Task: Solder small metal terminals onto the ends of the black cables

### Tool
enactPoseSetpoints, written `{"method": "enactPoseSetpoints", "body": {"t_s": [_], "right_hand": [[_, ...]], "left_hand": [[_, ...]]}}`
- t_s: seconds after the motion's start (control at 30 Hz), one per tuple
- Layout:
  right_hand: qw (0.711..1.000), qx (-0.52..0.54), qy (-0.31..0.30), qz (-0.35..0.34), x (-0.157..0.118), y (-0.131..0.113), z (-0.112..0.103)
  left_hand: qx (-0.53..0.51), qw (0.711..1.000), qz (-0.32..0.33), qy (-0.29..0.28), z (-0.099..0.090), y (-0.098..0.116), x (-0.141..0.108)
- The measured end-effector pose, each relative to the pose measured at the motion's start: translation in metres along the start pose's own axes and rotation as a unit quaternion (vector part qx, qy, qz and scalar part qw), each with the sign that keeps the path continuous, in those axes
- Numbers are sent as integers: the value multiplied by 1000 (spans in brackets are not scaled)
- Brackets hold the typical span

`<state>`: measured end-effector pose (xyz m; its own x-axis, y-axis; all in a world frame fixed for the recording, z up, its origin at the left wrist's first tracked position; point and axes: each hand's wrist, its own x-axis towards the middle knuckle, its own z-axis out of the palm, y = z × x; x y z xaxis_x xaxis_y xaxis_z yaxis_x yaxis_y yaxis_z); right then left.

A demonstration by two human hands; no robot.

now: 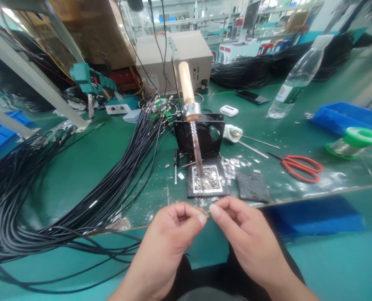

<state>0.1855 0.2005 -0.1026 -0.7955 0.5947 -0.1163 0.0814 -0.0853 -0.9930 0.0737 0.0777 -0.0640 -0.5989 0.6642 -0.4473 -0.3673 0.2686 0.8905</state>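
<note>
My left hand (pixel 179 230) and my right hand (pixel 242 232) meet just in front of the bench edge, thumbs and forefingers pinched. Between their fingertips is a tiny metallic piece (pixel 208 213), too small to name. Both hands seem to touch it. Directly beyond them, a soldering iron (pixel 188 85) with a wooden handle is held in a stand, tip pointing down. Its tip is over a dark plate with a pale-framed square (pixel 193 190) full of small metal bits. A dark grey block (pixel 253 187) lies to the right of that plate.
Bundled black cables (pixel 110 179) fill the left side. A black fan (pixel 182 140) stands behind the iron. Red-handled scissors (pixel 301 167), a solder spool (pixel 358 140), a blue tray (pixel 339 119) and a plastic bottle (pixel 298 79) are on the right. A small screwdriver (pixel 176 161) lies left of the plate.
</note>
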Motion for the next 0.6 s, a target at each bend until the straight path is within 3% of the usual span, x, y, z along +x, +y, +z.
{"method": "enactPoseSetpoints", "body": {"t_s": [0.1, 0.27, 0.37, 0.5, 0.6], "right_hand": [[999, -38, 10, 0, -4, 4, -7], [992, -99, 33, -64, -13, 3, -20], [976, -166, 74, -119, -12, 0, -23], [944, -230, 82, -224, -8, 3, -24], [932, -259, 88, -238, -4, 9, -22]], "left_hand": [[10, 1000, -1, 15, 3, 0, 3], [20, 999, -4, 33, 7, 0, 7], [15, 999, 1, 44, 7, -1, 10], [12, 998, 16, 53, 9, -2, 14], [20, 997, 30, 63, 11, -1, 15]]}}
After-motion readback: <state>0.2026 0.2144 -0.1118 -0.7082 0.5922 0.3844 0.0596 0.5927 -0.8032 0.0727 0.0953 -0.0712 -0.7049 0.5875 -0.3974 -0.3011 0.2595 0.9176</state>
